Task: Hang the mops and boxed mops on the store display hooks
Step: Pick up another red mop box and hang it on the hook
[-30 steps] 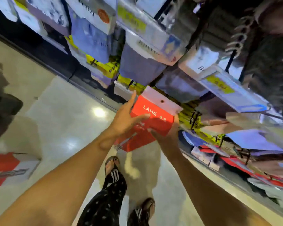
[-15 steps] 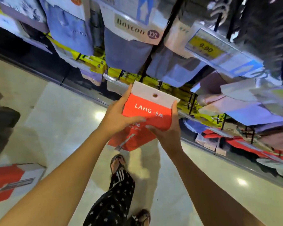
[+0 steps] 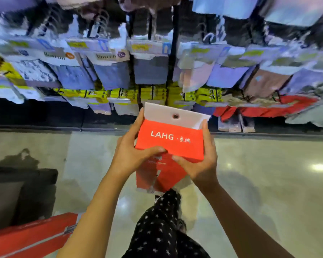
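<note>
Box (image 3: 169, 140): gripped on either side by left hand (image 3: 132, 155) and right hand (image 3: 199, 164), fingers curled.
Tab hole (image 3: 175, 116): topmost, pointed at the rack (image 3: 173, 58), not yet reached.

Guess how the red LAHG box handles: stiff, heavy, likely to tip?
Probably stiff: the red box shows crisp edges where the left hand and right hand grip it. Likely long and somewhat bottom-heavy, since it hangs well below the grip. The thin white tab with its hole may flex if it alone bears the load.
</note>
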Demonstrator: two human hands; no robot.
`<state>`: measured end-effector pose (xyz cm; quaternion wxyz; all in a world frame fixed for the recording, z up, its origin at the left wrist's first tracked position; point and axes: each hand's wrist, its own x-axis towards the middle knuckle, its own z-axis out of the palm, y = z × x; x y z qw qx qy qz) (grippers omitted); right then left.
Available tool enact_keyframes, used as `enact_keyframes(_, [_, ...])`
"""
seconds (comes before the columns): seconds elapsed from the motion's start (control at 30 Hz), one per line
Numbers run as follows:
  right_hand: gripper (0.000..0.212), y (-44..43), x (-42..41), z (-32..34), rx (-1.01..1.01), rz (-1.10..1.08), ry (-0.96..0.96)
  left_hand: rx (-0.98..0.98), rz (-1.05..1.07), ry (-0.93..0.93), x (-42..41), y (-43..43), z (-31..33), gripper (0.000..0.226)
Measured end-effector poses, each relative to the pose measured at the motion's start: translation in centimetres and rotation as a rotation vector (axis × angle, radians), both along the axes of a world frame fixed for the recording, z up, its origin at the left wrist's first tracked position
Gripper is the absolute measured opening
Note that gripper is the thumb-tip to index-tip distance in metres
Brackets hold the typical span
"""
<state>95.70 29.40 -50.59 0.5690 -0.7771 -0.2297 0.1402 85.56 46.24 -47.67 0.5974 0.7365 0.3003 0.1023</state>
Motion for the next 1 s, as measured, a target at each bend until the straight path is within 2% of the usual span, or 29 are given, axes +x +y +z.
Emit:
enact_keyframes(0.17, [0.112,-7.9,-3.8,5.8,-0.031,-0.045,0.01,0.019,-0.096,-0.046,-2.8,-7.2,5.4,0.102])
enact_keyframes(0.27, [0.118,-12.7,-5.2,8.3,-0.132,-0.103,0.002,0.008,-0.202,-0.063,-3.3,-11.1,7.6,0.11])
enact_keyframes(0.37, [0.127,-16.7,-6.3,9.8,-0.212,-0.174,0.032,-0.021,-0.332,-0.024,-2.9,-13.9,9.0,0.122])
enact_keyframes(0.5, [0.139,-20.8,-7.3,10.7,-0.259,-0.268,0.062,-0.006,-0.543,0.065,-1.1,-16.1,9.7,0.124])
enact_keyframes(0.67, [0.131,-23.8,-8.0,12.2,-0.416,-0.439,0.093,0.011,-0.781,0.094,1.4,-18.6,10.8,0.126])
enact_keyframes(0.83, [0.13,-26.2,-11.0,12.8,-0.36,-0.662,0.121,0.01,-1.013,0.056,3.5,-21.1,12.0,0.12])
enact_keyframes(1.0, [0.132,-28.0,-15.6,12.4,-0.31,-0.977,0.135,0.02,-1.262,0.025,4.3,-25.0,12.2,0.123])
